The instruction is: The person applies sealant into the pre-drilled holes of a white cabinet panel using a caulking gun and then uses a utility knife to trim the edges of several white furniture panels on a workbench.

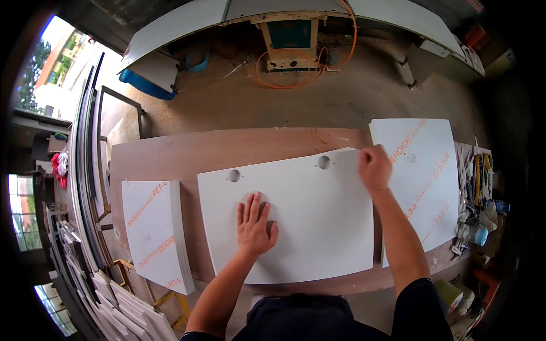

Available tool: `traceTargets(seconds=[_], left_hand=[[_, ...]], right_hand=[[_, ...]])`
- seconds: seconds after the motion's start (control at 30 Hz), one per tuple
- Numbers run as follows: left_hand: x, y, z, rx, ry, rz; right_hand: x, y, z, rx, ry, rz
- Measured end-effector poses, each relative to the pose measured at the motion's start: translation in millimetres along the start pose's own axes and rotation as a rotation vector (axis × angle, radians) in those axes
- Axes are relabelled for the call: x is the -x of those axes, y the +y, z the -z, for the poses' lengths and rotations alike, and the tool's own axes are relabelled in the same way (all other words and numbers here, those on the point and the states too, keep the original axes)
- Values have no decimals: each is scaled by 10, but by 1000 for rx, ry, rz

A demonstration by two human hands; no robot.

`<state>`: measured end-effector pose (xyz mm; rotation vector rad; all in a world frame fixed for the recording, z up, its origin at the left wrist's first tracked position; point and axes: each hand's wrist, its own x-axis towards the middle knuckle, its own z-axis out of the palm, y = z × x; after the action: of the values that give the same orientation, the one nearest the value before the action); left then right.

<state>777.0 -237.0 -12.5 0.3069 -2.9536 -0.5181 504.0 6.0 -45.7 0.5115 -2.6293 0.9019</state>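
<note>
A white panel (313, 233) lies flat on the brown worktable (165, 150) in front of me. Along its far edge are two round holes, one left (234, 176) and one right (324, 162), each flanked by tiny holes. My left hand (254, 227) rests flat on the panel, fingers stretched out, below the left hole. Closed into a fist, my right hand (375, 169) is at the panel's far right corner, where a thin strip or edge layer shows beside it. Whether those fingers hold anything is hidden.
On the left stands a stack of white boards (151, 227) with orange print. More printed boards (424, 193) lie at the right, close to my right forearm. Hand tools (480, 176) crowd the table's right end. An orange hose (284, 87) coils on the floor beyond the table.
</note>
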Motion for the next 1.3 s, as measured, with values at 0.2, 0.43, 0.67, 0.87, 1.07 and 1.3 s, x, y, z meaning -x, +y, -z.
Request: traceTargets(seconds=[0.2, 0.43, 0.67, 0.87, 1.07, 1.3], left_hand=[[63, -61, 7, 32, -68, 43], [358, -294, 65, 214, -77, -118], [1383, -911, 451, 223, -138, -113], [1838, -1207, 554, 363, -112, -20], [1936, -1296, 582, 467, -134, 38], [1952, -1289, 569, 500, -163, 66]], right_hand=[[86, -406, -13, 143, -31, -189], [441, -1341, -544, 147, -16, -95], [800, -2723, -1285, -37, -37, 106], [905, -3324, -1598, -100, -192, 214], [934, -3531, -1712, -192, -250, 291], [740, -3512, -1651, -201, -329, 441]])
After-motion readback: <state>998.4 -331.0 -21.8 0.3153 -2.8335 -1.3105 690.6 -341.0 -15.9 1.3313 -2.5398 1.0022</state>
